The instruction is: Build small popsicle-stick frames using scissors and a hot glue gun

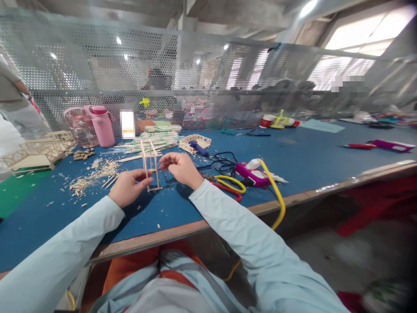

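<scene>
A small upright frame of thin wooden sticks (150, 165) stands on the blue table (293, 161) in front of me. My left hand (127, 188) is closed, its thumb and fingers pinching the frame's left upright near the base. My right hand (181, 168) is curled at the frame's right side, fingertips pinched on its upper part. Both sleeves are pale blue.
A purple glue gun (252, 173) with a yellow cord lies right of my hands, beside yellow- and red-handled pliers (230, 186). Wood scraps (93, 176) lie to the left. Pink bottles (101, 125), stick models (39, 150) and a perforated metal screen (195, 78) stand behind. A person stands at far left.
</scene>
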Demonstrator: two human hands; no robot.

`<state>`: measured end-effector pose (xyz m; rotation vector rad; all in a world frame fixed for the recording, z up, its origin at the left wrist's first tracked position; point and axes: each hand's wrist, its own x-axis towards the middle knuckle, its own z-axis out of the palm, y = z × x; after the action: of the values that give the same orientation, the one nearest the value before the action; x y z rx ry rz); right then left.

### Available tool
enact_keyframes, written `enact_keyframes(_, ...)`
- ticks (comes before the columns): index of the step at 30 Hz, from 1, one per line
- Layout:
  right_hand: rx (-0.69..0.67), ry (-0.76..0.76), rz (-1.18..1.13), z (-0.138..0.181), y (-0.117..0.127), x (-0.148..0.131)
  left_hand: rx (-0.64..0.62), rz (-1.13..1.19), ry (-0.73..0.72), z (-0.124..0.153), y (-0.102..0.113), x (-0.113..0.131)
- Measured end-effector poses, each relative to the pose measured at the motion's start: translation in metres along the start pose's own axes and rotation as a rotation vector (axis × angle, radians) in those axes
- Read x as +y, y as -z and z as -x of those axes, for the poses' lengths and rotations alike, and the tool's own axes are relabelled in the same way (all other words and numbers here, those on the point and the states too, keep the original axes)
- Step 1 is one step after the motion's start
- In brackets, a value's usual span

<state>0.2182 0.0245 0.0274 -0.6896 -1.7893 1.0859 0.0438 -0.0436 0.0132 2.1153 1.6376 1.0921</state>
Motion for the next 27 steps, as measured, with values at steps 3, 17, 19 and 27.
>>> enact_keyframes(3, 0.168, 0.046, 0.019, -0.006, 0.008, 0.003, -0.016, -0.132, -0.011, -0.004, 0.007, -0.001)
enact_keyframes(17, -0.165, -0.269, 1.375, 0.062, 0.065, -0.022, -0.372, -0.892, -0.346, -0.034, 0.027, 0.045)
enact_keyframes(19, -0.203, -0.305, 1.415, 0.078, 0.074, -0.024, -0.403, -0.895, -0.357, -0.031, 0.023, 0.047)
enact_keyframes(27, -0.075, -0.276, 1.458, 0.085, 0.072, -0.011, -0.422, -0.961, -0.324, -0.027, 0.021, 0.038)
